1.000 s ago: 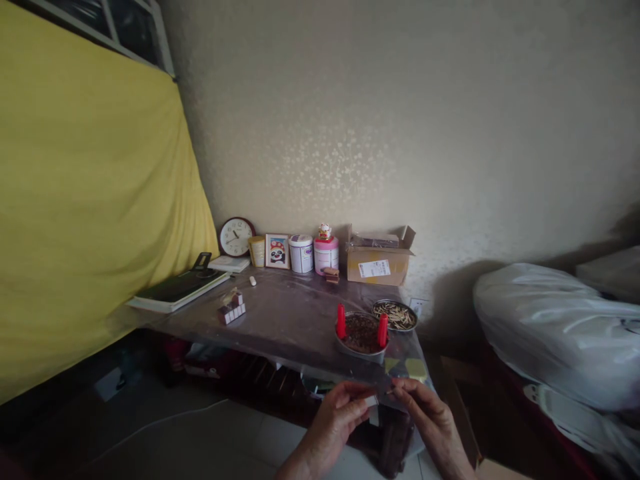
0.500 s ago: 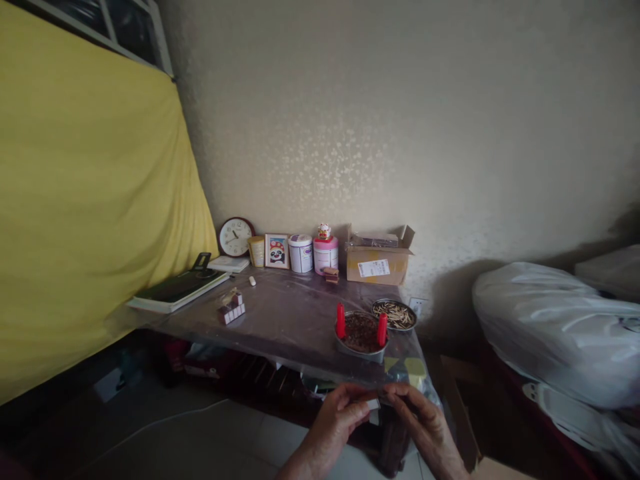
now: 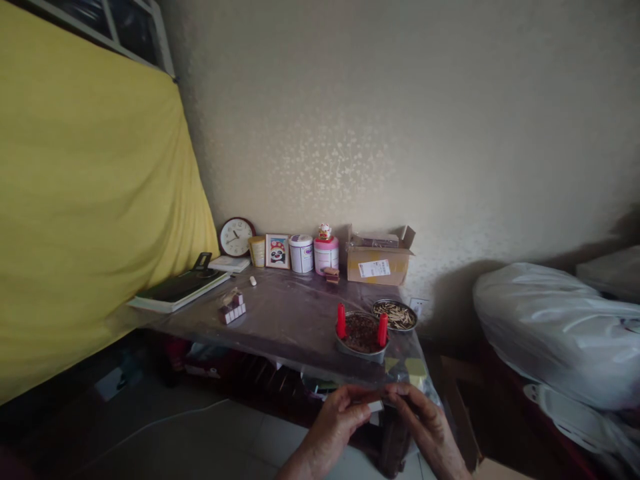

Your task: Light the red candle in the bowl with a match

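Note:
In front of the table's near edge, my left hand is closed around a small matchbox, whose pale end pokes out past the fingertips. My right hand is just to its right, thumb and fingers pinched together close to the box; whatever is between them is too small and dark to make out. Beyond the hands stands a round tin of brown granules with two red candles, a left one and a right one, upright at its rim. Behind it, a shallow round tin holds many matchsticks.
A stack of small matchboxes sits on the plastic-covered table. Along the wall are a clock, a framed picture, two canisters and a cardboard box. White plastic bags fill the right side.
Both hands keep almost the same place and grip. The matchbox's pale end shows slightly more beyond the left fingers. Things on the table have not moved.

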A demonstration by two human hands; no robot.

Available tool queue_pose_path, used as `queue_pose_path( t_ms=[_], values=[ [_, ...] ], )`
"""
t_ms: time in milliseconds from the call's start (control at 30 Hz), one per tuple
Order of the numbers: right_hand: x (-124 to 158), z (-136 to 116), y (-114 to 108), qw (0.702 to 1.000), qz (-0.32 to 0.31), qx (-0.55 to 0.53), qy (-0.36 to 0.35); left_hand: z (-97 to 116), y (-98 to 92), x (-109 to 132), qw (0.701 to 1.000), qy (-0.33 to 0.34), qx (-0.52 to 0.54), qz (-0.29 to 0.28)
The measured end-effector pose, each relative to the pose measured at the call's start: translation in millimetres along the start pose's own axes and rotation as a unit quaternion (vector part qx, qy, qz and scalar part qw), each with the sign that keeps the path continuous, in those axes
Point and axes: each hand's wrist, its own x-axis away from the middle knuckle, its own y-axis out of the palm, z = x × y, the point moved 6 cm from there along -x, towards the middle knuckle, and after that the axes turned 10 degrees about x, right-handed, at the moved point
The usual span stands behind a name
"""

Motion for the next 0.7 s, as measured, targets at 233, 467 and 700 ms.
queue_pose_path(
  t_ms=[233, 467, 700],
  values=[
    [0, -1, 0, 1.0, -0.006, 0.01, 0.005, -1, -3.5, 2, 1.0, -0.001, -0.013, 0.026],
    [1, -3, -1, 1.0, 0.001, 0.007, 0.001, -5, -8.4, 1, 0.999, -0.001, -0.016, 0.033],
    [0, -4, 0, 1.0, 0.0, -0.001, 0.003, -6, -11.3, -1, 0.999, 0.004, -0.017, 0.032]
  ],
)
